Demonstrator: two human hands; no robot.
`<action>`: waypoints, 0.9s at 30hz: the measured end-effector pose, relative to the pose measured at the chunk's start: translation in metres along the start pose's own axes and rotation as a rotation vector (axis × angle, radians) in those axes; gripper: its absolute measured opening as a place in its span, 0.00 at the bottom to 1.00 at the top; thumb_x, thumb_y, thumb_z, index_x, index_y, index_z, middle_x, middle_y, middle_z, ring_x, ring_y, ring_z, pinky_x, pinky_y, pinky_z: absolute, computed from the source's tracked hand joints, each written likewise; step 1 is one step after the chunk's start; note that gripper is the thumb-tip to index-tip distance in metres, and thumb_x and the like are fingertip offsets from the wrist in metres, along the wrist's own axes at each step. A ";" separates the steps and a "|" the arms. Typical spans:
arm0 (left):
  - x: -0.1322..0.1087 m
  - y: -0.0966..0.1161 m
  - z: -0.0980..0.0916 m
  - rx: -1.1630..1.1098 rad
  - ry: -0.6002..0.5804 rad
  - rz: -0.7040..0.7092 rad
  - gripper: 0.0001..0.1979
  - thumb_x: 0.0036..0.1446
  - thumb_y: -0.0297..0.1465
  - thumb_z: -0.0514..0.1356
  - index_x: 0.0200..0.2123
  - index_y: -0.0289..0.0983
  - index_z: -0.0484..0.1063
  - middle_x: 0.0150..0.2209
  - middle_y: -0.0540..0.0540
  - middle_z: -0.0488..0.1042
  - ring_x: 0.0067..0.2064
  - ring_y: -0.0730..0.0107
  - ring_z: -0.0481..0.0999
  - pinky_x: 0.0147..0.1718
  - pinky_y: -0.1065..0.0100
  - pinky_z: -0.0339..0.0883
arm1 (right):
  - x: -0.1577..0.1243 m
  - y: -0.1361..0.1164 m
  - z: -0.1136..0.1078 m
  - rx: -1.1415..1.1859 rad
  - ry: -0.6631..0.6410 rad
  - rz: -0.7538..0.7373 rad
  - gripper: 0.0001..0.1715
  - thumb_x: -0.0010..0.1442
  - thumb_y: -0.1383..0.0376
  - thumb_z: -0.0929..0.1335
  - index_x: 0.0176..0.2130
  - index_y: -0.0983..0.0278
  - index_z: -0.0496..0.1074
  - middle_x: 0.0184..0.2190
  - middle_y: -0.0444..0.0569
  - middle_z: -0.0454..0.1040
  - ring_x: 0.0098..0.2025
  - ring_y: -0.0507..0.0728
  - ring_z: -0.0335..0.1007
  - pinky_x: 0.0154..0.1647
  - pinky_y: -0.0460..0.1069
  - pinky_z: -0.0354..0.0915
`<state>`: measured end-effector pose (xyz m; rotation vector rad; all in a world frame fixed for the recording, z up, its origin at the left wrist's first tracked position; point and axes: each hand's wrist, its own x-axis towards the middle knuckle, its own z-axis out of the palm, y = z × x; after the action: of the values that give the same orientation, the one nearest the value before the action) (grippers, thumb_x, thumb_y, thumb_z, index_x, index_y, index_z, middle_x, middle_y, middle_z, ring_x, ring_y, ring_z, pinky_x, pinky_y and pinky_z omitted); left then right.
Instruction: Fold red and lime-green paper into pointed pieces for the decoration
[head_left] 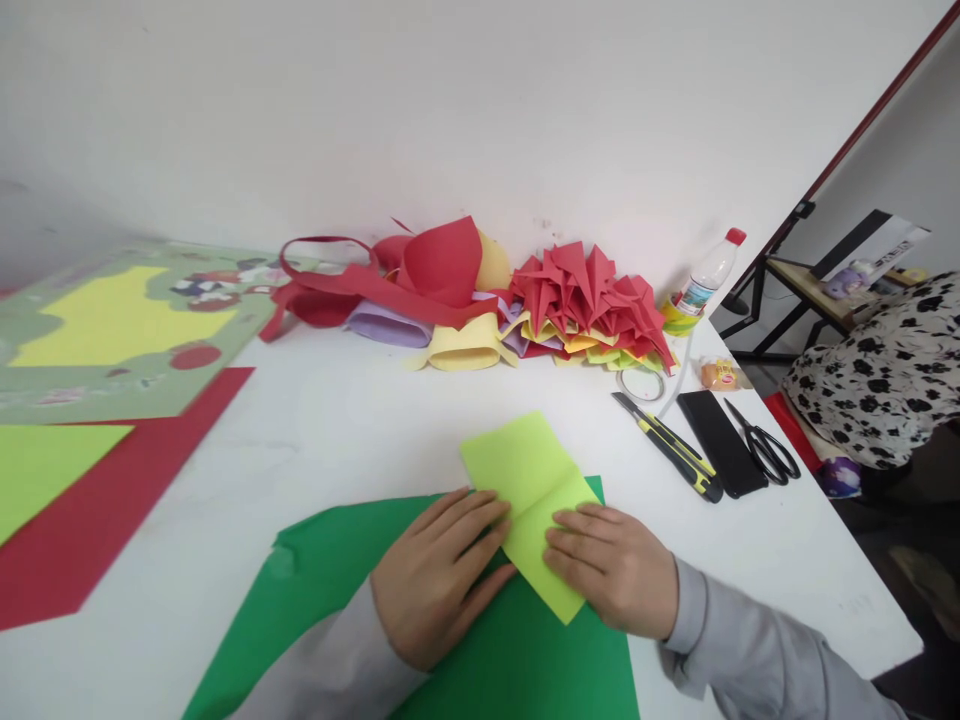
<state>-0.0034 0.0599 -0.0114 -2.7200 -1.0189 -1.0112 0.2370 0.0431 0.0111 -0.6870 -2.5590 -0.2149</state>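
A yellow-green sheet of paper with a crease across its middle lies at an angle over a large green sheet. On its left edge rest the fingertips of my left hand, fingers stretched out, the thumb lying lower on the green paper. My right hand presses on the sheet's lower right part with its fingers laid on top and slightly bent. The right thumb is hidden.
Red folded paper pieces and paper strips pile against the wall. At right lie a utility knife, a black case, scissors and a tape roll; a bottle stands behind. A person in patterned clothing is beyond.
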 end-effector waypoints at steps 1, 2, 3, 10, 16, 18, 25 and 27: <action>0.000 0.000 0.000 -0.003 -0.003 -0.001 0.11 0.62 0.33 0.55 0.42 0.35 0.75 0.43 0.40 0.78 0.49 0.57 0.75 0.51 0.53 0.69 | 0.001 0.001 -0.002 0.016 0.013 -0.001 0.15 0.64 0.72 0.60 0.45 0.68 0.73 0.44 0.52 0.79 0.51 0.58 0.71 0.53 0.54 0.66; 0.001 0.001 -0.001 -0.004 -0.010 -0.001 0.11 0.63 0.33 0.55 0.41 0.36 0.75 0.43 0.40 0.78 0.49 0.57 0.75 0.51 0.53 0.69 | 0.003 0.001 -0.005 0.035 0.025 0.003 0.14 0.63 0.72 0.60 0.44 0.68 0.73 0.42 0.52 0.79 0.49 0.58 0.72 0.52 0.54 0.66; 0.001 0.001 -0.001 -0.005 -0.019 0.003 0.11 0.63 0.33 0.55 0.41 0.35 0.75 0.43 0.40 0.79 0.49 0.57 0.75 0.51 0.53 0.69 | 0.005 0.002 -0.007 0.055 0.034 0.010 0.15 0.62 0.72 0.60 0.44 0.68 0.72 0.40 0.51 0.80 0.48 0.58 0.73 0.51 0.54 0.67; -0.005 0.007 0.003 -0.044 -0.120 0.105 0.18 0.63 0.31 0.51 0.52 0.30 0.68 0.53 0.35 0.74 0.60 0.56 0.66 0.58 0.54 0.62 | 0.010 0.011 -0.022 0.220 0.043 0.023 0.18 0.51 0.71 0.60 0.41 0.63 0.71 0.32 0.47 0.79 0.40 0.55 0.74 0.48 0.54 0.67; -0.005 0.010 0.004 -0.068 -0.130 0.058 0.19 0.63 0.33 0.52 0.54 0.34 0.67 0.53 0.36 0.74 0.57 0.54 0.70 0.53 0.53 0.66 | 0.007 0.019 -0.025 0.262 0.040 0.016 0.17 0.53 0.70 0.60 0.43 0.64 0.70 0.34 0.48 0.80 0.42 0.55 0.75 0.55 0.55 0.63; -0.002 0.011 0.000 -0.034 -0.095 0.043 0.15 0.64 0.31 0.52 0.50 0.35 0.70 0.51 0.38 0.76 0.53 0.56 0.73 0.50 0.55 0.69 | 0.006 0.019 -0.026 0.259 0.075 0.016 0.17 0.57 0.70 0.60 0.45 0.66 0.69 0.35 0.50 0.80 0.43 0.56 0.75 0.55 0.56 0.62; -0.001 0.006 -0.022 -0.185 0.063 -0.090 0.17 0.62 0.23 0.50 0.49 0.41 0.72 0.42 0.44 0.80 0.41 0.66 0.79 0.41 0.67 0.74 | 0.003 0.006 -0.030 0.079 0.278 0.171 0.25 0.64 0.68 0.60 0.60 0.62 0.60 0.51 0.56 0.73 0.58 0.63 0.64 0.60 0.65 0.55; -0.001 0.003 -0.026 -0.259 0.117 -0.259 0.14 0.62 0.27 0.53 0.48 0.43 0.73 0.39 0.47 0.81 0.36 0.68 0.81 0.35 0.72 0.76 | 0.003 0.003 -0.028 0.063 0.401 0.243 0.35 0.64 0.63 0.62 0.66 0.62 0.49 0.60 0.60 0.62 0.62 0.66 0.59 0.59 0.68 0.56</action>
<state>-0.0168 0.0501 0.0094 -2.7300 -1.3293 -1.4178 0.2478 0.0392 0.0372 -0.8300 -2.0741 -0.1693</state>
